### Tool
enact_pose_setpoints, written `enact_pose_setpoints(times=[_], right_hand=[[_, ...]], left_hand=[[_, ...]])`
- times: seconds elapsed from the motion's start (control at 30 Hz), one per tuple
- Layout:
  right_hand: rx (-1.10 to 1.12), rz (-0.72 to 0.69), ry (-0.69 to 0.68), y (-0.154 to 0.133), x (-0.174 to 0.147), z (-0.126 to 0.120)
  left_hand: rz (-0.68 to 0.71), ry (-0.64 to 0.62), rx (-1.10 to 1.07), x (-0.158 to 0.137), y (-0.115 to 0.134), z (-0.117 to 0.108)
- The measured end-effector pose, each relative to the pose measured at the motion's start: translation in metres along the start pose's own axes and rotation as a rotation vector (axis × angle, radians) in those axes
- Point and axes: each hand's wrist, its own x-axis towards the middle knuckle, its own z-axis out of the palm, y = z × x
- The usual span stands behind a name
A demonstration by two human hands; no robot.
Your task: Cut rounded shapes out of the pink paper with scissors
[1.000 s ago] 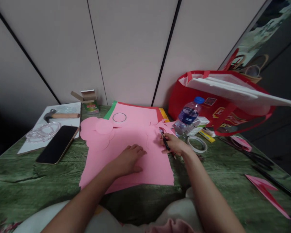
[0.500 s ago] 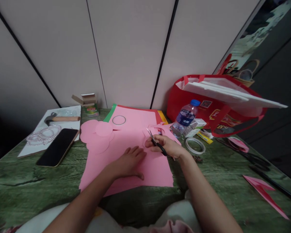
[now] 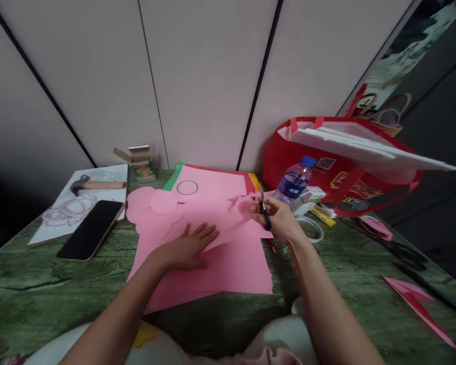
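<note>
On the shifted pink sheet (image 3: 220,217), left grip (image 3: 188,248) lies spread; right grip (image 3: 278,217) clasps scissors (image 3: 266,215).

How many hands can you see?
2. The left hand is on the pink paper, and the right hand is to its right, holding black-handled scissors. I see no others.

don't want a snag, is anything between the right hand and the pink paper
Nothing visible stands between them: the right hand, holding the scissors, is at the right edge of the pink paper. The bottle is beyond that hand, not between.
</note>
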Motion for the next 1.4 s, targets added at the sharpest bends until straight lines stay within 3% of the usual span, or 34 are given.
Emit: enact_pose_setpoints(times=[0.13, 0.23, 0.33, 0.43, 0.5, 0.6, 0.8, 0.87, 0.93, 1.07, 1.27, 1.4], right_hand=[[-0.083, 0.015, -0.092, -0.001, -0.002, -0.010], [-0.140, 0.063, -0.226, -0.004, -0.006, -0.013], [-0.169, 0.096, -0.324, -0.009, -0.010, -0.014], [-0.165, 0.109, -0.376, -0.013, -0.012, -0.015], [-0.163, 0.110, -0.407, -0.014, -0.012, -0.015], [-0.188, 0.114, -0.455, -0.013, -0.011, -0.016], [-0.217, 0.119, -0.432, -0.003, -0.010, -0.022], [-0.218, 0.110, -0.416, 0.000, -0.010, -0.025], [-0.217, 0.098, -0.405, 0.002, -0.009, -0.026], [-0.216, 0.085, -0.408, 0.005, -0.007, -0.027], [-0.215, 0.088, -0.414, 0.007, -0.006, -0.027], [-0.221, 0.091, -0.415, 0.007, -0.006, -0.027]], left_hand=[[-0.123, -0.088, 0.026, -0.009, -0.017, -0.002], [-0.068, -0.112, -0.068, -0.011, -0.027, -0.007], [-0.009, 0.084, -0.145, -0.003, -0.021, -0.005], [-0.006, 0.328, -0.045, 0.016, -0.006, 0.009], [0.085, 0.326, 0.080, 0.029, 0.000, 0.021], [0.010, 0.311, 0.154, 0.039, -0.007, 0.031], [-0.119, 0.342, 0.130, 0.000, -0.033, -0.004], [-0.166, 0.260, 0.082, -0.018, -0.023, -0.015], [-0.237, 0.063, 0.032, -0.030, -0.005, -0.018], [-0.436, -0.112, 0.069, -0.026, 0.026, -0.007], [-0.299, -0.185, 0.112, -0.014, 0.038, 0.006], [-0.321, -0.145, 0.153, -0.012, 0.042, 0.010]])
